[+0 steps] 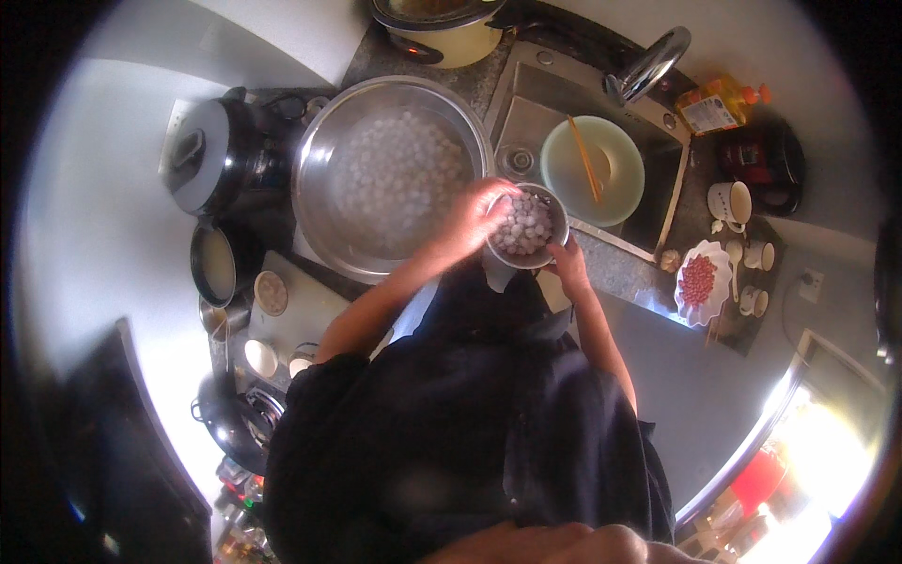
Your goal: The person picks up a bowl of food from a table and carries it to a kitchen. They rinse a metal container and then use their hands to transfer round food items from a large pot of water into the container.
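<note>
A small metal bowl (561,220) is full of small pale balls (527,229). Its near right rim is gripped by my right hand (569,266). From the left, my left hand (486,208) reaches over the rim, with its blurred fingers among the balls; whether they pinch any is unclear. The bowl is beside the right edge of a wide stainless-steel basin (306,204), and my left forearm crosses that basin's near edge. Many similar pale balls (398,176) lie inside the basin, apparently in cloudy liquid.
A sink (520,127) holds a pale green bowl (552,144) with chopsticks (585,158), under a faucet (652,63). Right are an oil bottle (715,106), cups (731,202) and a scalloped dish (713,310) of reddish pieces. A cooker (201,155) and pot (211,264) stand left.
</note>
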`<state>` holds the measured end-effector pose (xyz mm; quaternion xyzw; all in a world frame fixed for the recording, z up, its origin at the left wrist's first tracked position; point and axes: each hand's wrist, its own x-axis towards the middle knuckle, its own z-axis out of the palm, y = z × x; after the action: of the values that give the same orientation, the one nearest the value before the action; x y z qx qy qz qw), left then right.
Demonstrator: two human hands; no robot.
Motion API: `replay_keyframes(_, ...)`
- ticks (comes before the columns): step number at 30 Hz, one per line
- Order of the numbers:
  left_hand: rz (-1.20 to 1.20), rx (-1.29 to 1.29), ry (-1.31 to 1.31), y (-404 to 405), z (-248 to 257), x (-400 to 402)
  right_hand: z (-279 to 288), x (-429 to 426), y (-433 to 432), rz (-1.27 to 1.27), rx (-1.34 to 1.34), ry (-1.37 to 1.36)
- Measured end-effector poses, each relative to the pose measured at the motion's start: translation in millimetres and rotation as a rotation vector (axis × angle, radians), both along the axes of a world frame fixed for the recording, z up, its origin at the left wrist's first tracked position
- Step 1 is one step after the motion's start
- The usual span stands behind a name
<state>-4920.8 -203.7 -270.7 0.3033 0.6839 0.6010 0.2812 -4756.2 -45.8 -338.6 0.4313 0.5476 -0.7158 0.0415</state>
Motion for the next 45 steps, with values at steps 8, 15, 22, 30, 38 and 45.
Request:
replay_keyframes(8,0.579,-0.919,0.731,-161,-78,-111,-2,-1,3,0.101,-0.015,-0.101)
replay_keyframes(15,0.691,-0.91,0.687,-169,-143,-114,-7,-2,2,0.08,0.021,-0.015)
replay_keyframes(22,0.504,-0.941,0.57,-98,-91,-93,-10,2,3,0.066,0.038,-0.016)
replay_keyframes(30,0.421,-0.806,0.593,-55,-93,-72,-11,2,2,0.03,-0.012,-0.008)
replay_keyframes(38,0.377,-0.656,0.558,-28,-111,-48,-2,-1,0,0.035,-0.022,0.002)
replay_keyframes(45,0.425,-0.366,0.257,-12,-98,-43,2,-1,3,0.111,-0.004,-0.044)
